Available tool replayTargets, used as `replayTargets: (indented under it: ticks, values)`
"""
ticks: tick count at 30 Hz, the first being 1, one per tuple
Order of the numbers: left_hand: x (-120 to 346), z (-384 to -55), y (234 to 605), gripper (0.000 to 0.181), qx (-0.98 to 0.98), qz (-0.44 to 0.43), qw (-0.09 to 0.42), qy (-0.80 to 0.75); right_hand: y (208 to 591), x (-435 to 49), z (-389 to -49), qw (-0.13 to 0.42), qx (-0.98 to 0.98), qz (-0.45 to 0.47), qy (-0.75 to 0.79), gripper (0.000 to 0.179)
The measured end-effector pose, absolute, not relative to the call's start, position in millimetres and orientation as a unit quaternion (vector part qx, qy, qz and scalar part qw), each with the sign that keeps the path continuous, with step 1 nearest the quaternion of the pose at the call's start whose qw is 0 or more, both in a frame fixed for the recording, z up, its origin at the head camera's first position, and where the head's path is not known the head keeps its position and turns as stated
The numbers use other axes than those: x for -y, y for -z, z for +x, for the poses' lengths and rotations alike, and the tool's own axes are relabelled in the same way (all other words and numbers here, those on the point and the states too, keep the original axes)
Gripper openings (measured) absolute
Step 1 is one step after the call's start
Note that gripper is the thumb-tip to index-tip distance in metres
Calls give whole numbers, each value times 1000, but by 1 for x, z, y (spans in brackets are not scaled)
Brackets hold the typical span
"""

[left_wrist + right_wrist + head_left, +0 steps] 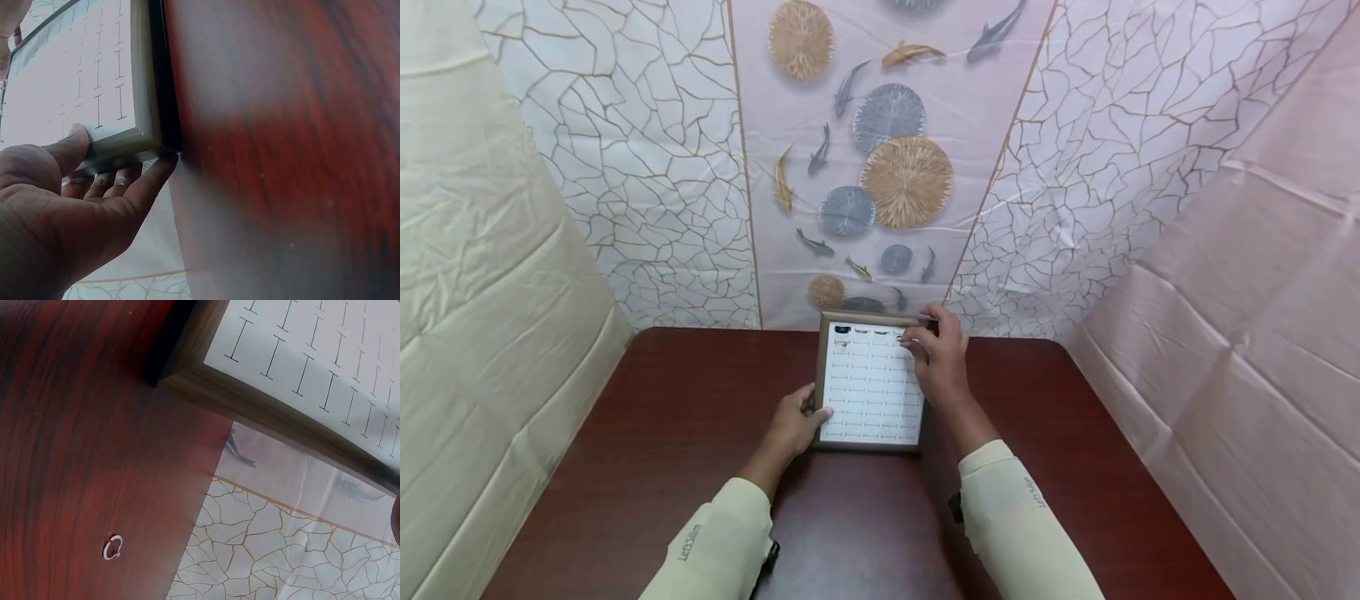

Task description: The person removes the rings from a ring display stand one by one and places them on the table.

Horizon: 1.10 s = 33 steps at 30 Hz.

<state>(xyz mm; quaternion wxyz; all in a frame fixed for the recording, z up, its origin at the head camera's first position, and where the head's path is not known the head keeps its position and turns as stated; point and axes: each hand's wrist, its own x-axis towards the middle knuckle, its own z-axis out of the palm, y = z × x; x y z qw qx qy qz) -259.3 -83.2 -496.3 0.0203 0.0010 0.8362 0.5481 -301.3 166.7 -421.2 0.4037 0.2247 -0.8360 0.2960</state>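
A wooden-framed display board (872, 392) stands tilted up on the table, its white face printed or cut with rows of I-shaped marks. My left hand (793, 421) grips its left edge, thumb on the front and fingers behind, as the left wrist view also shows. Small dark pieces (861, 332) sit along the top row, and a gold-toned piece (842, 343) lies below the first. At the top right corner, my right hand (943, 358) pinches a small ring (901, 338) between thumb and fingertip, close to the top row; the fingers partly cover it.
A small silver ring-shaped piece (112, 547) with a gap in its band lies on the dark red wooden table (700, 467), right of the board. Behind the table hangs a patterned cloth (677, 167), with plain draped cloth (1240, 350) at both sides.
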Motion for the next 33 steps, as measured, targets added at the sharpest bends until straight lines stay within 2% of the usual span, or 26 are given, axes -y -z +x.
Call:
replayTargets:
  ticks: [26, 33]
  values:
    - [85, -259, 496, 65, -841, -10, 36, -540, 421, -202, -286, 424, 812, 182, -356, 7]
    - [85, -258, 495, 65, -842, -13, 35, -538, 424, -216, -281, 412, 825, 155, -354, 6]
